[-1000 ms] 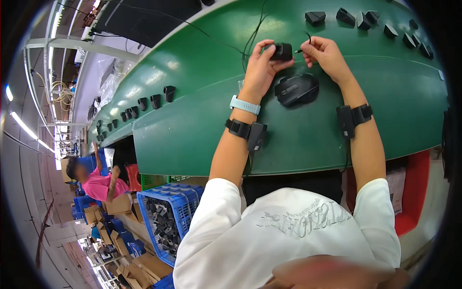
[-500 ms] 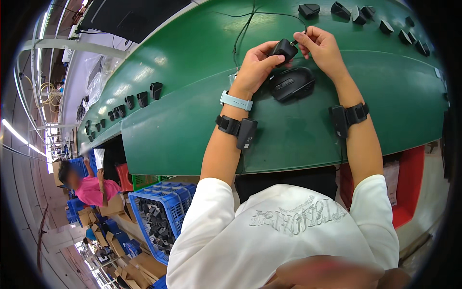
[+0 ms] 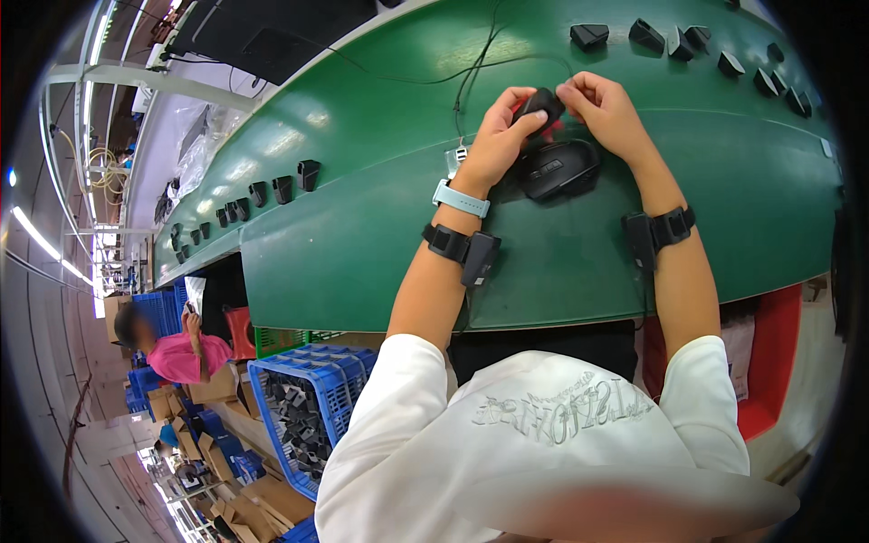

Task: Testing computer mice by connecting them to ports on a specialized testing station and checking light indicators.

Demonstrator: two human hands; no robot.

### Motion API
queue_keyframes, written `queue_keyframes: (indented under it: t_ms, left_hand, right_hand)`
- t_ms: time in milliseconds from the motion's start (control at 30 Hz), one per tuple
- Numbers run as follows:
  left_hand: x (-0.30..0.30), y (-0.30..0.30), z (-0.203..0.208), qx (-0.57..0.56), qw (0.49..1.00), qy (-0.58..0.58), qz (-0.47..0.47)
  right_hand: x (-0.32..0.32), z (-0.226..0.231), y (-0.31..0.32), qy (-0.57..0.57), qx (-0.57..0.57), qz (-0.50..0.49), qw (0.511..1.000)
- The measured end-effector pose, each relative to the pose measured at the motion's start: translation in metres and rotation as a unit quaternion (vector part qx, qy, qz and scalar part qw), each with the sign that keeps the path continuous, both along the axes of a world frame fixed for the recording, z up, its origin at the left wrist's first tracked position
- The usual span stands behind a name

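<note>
My left hand grips a small black boxy device, thumb across its upper face. A red glow shows along the device's lower side. Close by on the right, my right hand has thumb and forefinger pinched on the end of a thin black cable; its plug is hidden by the fingers. Whether the plug sits in the device, I cannot make out. Just below both hands, a black computer mouse rests on the green tabletop. A small clear piece with a metal connector lies beside my left wrist.
Several black wedge-shaped devices stand along the far right, and more form a row at the left. A blue crate of black parts stands below the table edge, a red bin to the right. A person in pink sits at far left.
A red glow has appeared at the device in my left hand. The plug seen earlier at my right fingertips is now hidden. The whole view has shifted slightly.
</note>
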State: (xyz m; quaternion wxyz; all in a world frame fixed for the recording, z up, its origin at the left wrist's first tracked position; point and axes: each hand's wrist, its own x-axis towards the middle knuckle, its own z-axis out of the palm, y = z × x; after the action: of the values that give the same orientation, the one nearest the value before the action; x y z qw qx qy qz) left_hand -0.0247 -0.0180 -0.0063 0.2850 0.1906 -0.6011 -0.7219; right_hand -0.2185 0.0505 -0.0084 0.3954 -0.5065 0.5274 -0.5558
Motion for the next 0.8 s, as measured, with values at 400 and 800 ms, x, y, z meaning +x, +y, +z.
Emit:
queue_keyframes:
  t_ms: [400, 800]
  left_hand:
    - [0.014, -0.021, -0.006, 0.268, 0.911, 0.308, 0.060]
    - [0.006, -0.010, -0.004, 0.027, 0.991, 0.096, 0.085]
  right_hand:
    - [-0.010, 0.018, 0.017, 0.004, 0.049, 0.187, 0.981]
    - [-0.011, -0.006, 0.005, -0.238, -0.068, 0.065, 0.967]
